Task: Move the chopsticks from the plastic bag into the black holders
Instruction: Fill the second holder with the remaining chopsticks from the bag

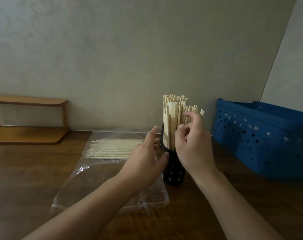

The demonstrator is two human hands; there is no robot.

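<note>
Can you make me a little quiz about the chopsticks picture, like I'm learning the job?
1. True or false: pale wooden chopsticks lie in the clear plastic bag.
2. What stands in the perforated black holder? A) spoons B) upright wooden chopsticks C) nothing
3. Which of the hands reaches into the upright sticks?

Key:
1. True.
2. B.
3. The right hand; the left hand is open beside the holder.
</note>
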